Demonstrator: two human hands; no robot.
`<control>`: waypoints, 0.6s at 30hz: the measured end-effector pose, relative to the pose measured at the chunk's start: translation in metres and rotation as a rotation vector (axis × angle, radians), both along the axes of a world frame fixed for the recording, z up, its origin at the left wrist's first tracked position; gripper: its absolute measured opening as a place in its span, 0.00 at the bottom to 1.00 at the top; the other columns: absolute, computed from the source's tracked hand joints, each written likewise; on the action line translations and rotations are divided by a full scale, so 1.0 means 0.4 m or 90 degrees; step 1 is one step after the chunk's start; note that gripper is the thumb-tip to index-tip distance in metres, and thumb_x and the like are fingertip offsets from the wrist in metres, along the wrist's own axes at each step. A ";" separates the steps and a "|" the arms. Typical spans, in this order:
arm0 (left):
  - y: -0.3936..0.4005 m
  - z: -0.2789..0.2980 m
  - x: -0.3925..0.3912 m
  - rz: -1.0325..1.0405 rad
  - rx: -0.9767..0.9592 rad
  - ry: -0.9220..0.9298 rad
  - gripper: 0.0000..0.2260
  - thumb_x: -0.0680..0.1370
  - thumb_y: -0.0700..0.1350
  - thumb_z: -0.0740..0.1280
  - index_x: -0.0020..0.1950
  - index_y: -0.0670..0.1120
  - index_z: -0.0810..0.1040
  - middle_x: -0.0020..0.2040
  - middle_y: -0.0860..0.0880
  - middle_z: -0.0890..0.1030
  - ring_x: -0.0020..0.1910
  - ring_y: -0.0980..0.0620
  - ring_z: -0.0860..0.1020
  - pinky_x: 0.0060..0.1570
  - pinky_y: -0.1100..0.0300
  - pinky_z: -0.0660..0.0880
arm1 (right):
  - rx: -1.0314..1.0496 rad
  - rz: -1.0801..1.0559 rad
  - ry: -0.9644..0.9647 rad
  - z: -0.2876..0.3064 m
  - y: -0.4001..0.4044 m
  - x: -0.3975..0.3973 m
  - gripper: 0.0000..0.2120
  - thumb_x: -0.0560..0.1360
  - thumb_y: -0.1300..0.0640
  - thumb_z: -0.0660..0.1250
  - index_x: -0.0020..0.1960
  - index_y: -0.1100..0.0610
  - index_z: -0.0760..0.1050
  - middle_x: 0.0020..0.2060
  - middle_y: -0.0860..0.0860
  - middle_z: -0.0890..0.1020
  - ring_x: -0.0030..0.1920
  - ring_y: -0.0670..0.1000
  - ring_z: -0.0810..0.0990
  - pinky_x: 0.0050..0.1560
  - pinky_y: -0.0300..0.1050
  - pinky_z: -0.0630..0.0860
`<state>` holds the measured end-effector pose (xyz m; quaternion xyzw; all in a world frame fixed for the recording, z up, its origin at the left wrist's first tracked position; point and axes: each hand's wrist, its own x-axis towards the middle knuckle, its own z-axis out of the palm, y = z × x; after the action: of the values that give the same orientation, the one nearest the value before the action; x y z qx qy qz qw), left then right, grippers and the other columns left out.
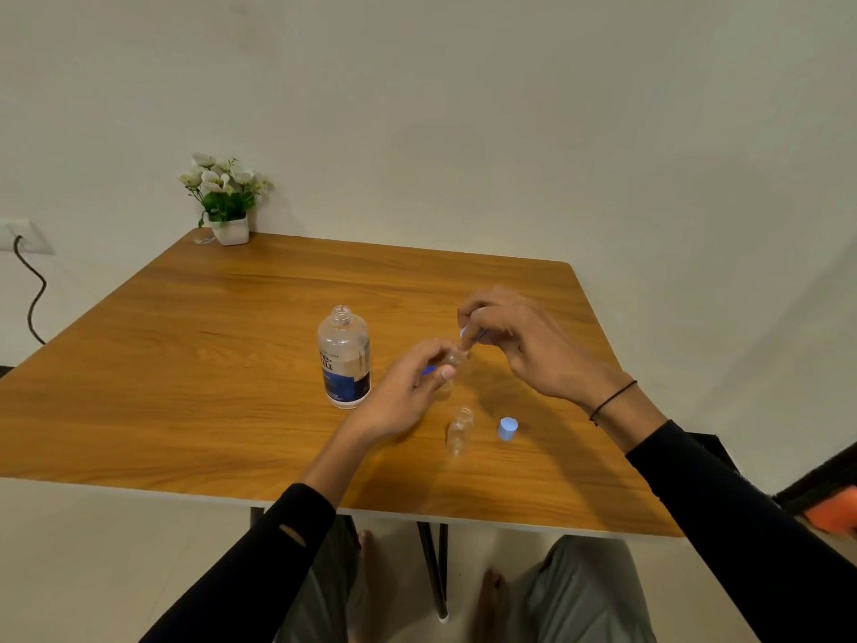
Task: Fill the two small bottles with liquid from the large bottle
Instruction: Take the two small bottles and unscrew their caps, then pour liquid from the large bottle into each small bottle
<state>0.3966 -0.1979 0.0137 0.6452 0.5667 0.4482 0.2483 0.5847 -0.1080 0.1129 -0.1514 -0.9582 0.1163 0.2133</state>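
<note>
The desk [195, 373] carries the uncapped large bottle [344, 357] at centre. At its 3 o'clock, the left hand [408, 392] grips a small bottle [449, 362]; the right hand [528, 345] pinches its cap [465, 332]. At 5 o'clock stand the second small bottle [459, 431] and a blue cap [508, 428].

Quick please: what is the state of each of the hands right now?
Left hand: closed, holding a small bottle.
Right hand: fingers pinched on a small blue cap above that bottle.
</note>
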 end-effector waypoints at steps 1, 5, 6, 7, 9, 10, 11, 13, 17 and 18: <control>-0.014 -0.005 0.001 0.021 0.003 -0.005 0.18 0.84 0.53 0.63 0.70 0.46 0.77 0.63 0.48 0.80 0.64 0.51 0.78 0.63 0.55 0.77 | -0.008 -0.006 0.013 0.008 0.000 -0.001 0.17 0.76 0.77 0.64 0.49 0.57 0.82 0.55 0.47 0.78 0.56 0.48 0.76 0.51 0.38 0.78; -0.069 -0.033 0.013 0.112 0.035 0.012 0.15 0.85 0.48 0.66 0.72 0.47 0.77 0.63 0.53 0.80 0.64 0.61 0.77 0.62 0.66 0.74 | 0.019 -0.104 -0.032 -0.028 0.031 0.009 0.12 0.80 0.64 0.69 0.57 0.49 0.79 0.54 0.44 0.76 0.53 0.46 0.75 0.47 0.41 0.76; -0.083 -0.040 0.016 0.136 0.036 0.014 0.15 0.85 0.46 0.68 0.71 0.47 0.78 0.63 0.54 0.80 0.63 0.65 0.77 0.61 0.71 0.73 | 0.000 -0.129 -0.063 -0.056 0.041 0.013 0.13 0.80 0.61 0.70 0.60 0.46 0.75 0.53 0.43 0.77 0.52 0.46 0.76 0.47 0.43 0.77; -0.097 -0.047 0.017 0.157 0.029 0.012 0.15 0.84 0.45 0.69 0.70 0.47 0.78 0.62 0.56 0.79 0.62 0.68 0.76 0.60 0.74 0.72 | -0.033 -0.149 -0.091 -0.087 0.049 0.017 0.15 0.80 0.58 0.72 0.61 0.44 0.73 0.52 0.44 0.77 0.50 0.46 0.76 0.46 0.45 0.77; -0.120 -0.066 0.015 0.186 0.007 0.002 0.15 0.82 0.43 0.72 0.69 0.48 0.78 0.60 0.58 0.79 0.59 0.70 0.76 0.58 0.75 0.74 | -0.093 -0.189 -0.127 -0.150 0.056 0.018 0.12 0.79 0.55 0.73 0.58 0.46 0.73 0.49 0.45 0.78 0.47 0.48 0.77 0.44 0.48 0.78; -0.131 -0.074 0.014 0.198 -0.004 -0.001 0.14 0.82 0.43 0.72 0.68 0.48 0.79 0.58 0.59 0.78 0.58 0.68 0.77 0.57 0.75 0.75 | -0.108 -0.209 -0.140 -0.175 0.057 0.016 0.10 0.78 0.55 0.73 0.54 0.47 0.74 0.48 0.45 0.79 0.46 0.49 0.78 0.43 0.49 0.78; -0.141 -0.080 0.012 0.210 -0.016 -0.006 0.14 0.81 0.43 0.73 0.67 0.49 0.78 0.57 0.60 0.78 0.57 0.67 0.77 0.55 0.76 0.75 | -0.117 -0.224 -0.152 -0.198 0.057 0.012 0.08 0.77 0.54 0.74 0.50 0.48 0.74 0.46 0.44 0.79 0.45 0.50 0.78 0.43 0.50 0.78; -0.155 -0.086 0.008 0.237 -0.028 -0.017 0.15 0.81 0.44 0.73 0.67 0.50 0.78 0.56 0.61 0.76 0.56 0.66 0.77 0.53 0.77 0.74 | -0.130 -0.247 -0.172 -0.230 0.055 0.003 0.08 0.77 0.53 0.74 0.49 0.48 0.74 0.45 0.43 0.78 0.44 0.50 0.78 0.42 0.50 0.78; -0.176 -0.081 -0.008 0.271 -0.023 -0.013 0.16 0.80 0.44 0.74 0.67 0.47 0.78 0.56 0.56 0.79 0.56 0.64 0.78 0.52 0.77 0.75 | -0.141 -0.256 -0.192 -0.247 0.064 -0.013 0.15 0.76 0.49 0.75 0.59 0.47 0.74 0.53 0.43 0.76 0.53 0.50 0.78 0.46 0.47 0.75; -0.185 -0.079 -0.014 0.278 -0.023 0.000 0.16 0.80 0.44 0.74 0.67 0.48 0.78 0.57 0.55 0.79 0.56 0.64 0.77 0.52 0.78 0.74 | -0.151 -0.255 -0.199 -0.242 0.064 -0.011 0.21 0.75 0.47 0.76 0.64 0.46 0.72 0.56 0.42 0.74 0.56 0.49 0.76 0.50 0.47 0.75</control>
<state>0.3909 -0.2720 -0.0179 0.5023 0.7009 0.4814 0.1570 0.5802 -0.0823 0.0161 -0.3777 -0.9101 0.1586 0.0624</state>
